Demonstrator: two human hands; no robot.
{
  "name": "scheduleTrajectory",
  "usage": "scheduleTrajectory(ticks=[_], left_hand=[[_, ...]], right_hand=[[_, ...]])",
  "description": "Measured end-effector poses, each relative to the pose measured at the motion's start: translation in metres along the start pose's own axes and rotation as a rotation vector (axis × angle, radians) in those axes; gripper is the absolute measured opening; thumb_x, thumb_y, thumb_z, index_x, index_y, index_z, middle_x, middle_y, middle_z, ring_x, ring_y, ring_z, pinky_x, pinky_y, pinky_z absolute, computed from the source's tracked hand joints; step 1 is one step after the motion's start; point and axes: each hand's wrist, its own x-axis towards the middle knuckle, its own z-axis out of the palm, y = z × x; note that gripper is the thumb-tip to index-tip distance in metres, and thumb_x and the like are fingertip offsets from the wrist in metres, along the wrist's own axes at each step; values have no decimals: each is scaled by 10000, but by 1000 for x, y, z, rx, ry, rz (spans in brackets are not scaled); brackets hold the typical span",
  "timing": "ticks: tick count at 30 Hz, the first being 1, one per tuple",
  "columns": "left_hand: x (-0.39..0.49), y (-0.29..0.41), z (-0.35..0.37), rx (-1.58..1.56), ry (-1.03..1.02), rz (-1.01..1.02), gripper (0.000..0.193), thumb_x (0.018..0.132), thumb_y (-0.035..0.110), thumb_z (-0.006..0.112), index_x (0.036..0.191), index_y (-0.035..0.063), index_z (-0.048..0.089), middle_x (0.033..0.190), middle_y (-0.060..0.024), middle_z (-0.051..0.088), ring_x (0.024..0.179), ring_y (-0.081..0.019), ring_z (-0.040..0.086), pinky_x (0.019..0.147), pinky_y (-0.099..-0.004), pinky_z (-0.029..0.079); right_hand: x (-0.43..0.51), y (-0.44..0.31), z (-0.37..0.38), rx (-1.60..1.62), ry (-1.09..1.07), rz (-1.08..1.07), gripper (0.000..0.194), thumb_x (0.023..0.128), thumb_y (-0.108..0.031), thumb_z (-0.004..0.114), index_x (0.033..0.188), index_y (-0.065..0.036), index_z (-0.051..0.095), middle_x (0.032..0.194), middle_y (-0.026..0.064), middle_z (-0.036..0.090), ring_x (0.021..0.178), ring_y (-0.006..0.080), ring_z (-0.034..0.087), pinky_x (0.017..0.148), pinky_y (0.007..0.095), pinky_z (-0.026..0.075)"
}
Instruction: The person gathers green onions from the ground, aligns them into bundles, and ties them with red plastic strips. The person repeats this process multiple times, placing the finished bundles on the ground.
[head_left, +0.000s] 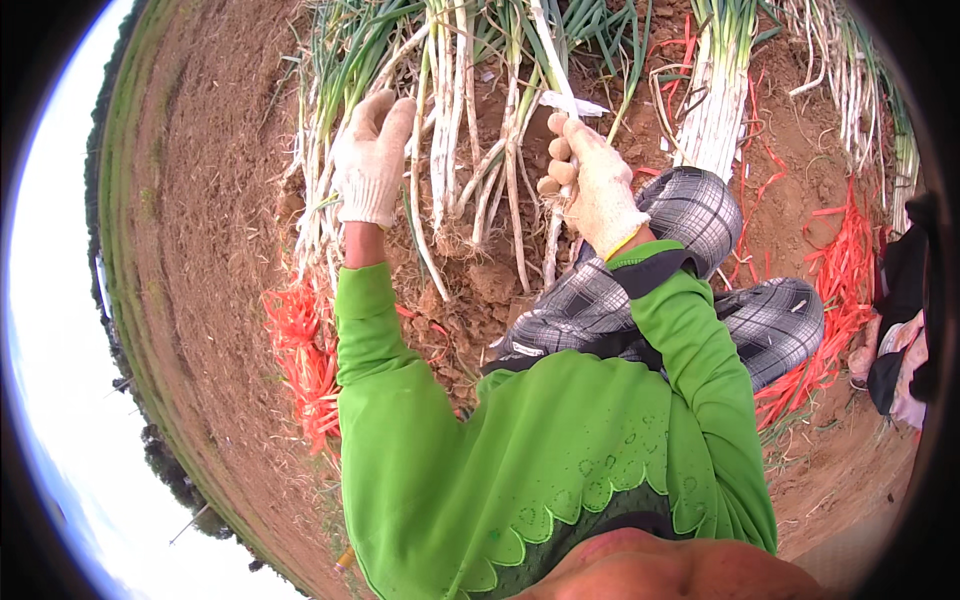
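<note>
My right hand (596, 180), in a cream knitted glove, is closed around a long scallion (553, 52) with a white stem. Its fingers curl round the lower stem, near the roots. A torn white strip (574, 103) lies at the stem just above that fist. My left hand (375, 161), gloved alike, is over the left side of a loose pile of scallions (450, 112). Its thumb stands apart from the fingers, and no stalk is plainly held. Roots and pale stems in the pile point towards me; green leaves lie at the far side.
A bundle of scallions (709, 112) lies beyond my plaid-covered knee (690, 202). More scallions (855, 90) are at far right. Red plastic ribbon lies in heaps at left (304, 360) and right (844, 277). Part of another person (896, 345) shows at right. Brown soil (217, 247) stretches left.
</note>
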Motion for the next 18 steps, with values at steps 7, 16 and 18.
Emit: scheduleTrajectory(ticks=[7, 16, 18], left_hand=[[-96, -122, 40, 736, 151, 108, 381, 806, 315, 796, 1102, 91, 706, 1129, -159, 718, 1194, -364, 608, 1074, -529, 388], [-116, -58, 6, 807, -170, 117, 519, 890, 348, 702, 1310, 70, 576, 946, -169, 725, 791, -390, 704, 747, -498, 536], [-125, -50, -2, 707, -305, -269, 635, 869, 412, 765, 1360, 91, 522, 1001, -230, 741, 889, -411, 735, 781, -488, 570]], right_hand=[[4, 81, -6, -404, -240, 119, 274, 1009, -324, 654, 1085, -61, 635, 795, -2, 554, 532, 96, 483, 479, 272, 470], [62, 148, 27, -476, -177, 9, 448, 870, -377, 766, 1070, 16, 691, 977, 145, 698, 902, 238, 654, 791, 396, 522], [53, 159, 28, -566, -119, -22, 451, 869, -366, 771, 1091, 19, 693, 981, 152, 699, 918, 241, 656, 819, 397, 527]])
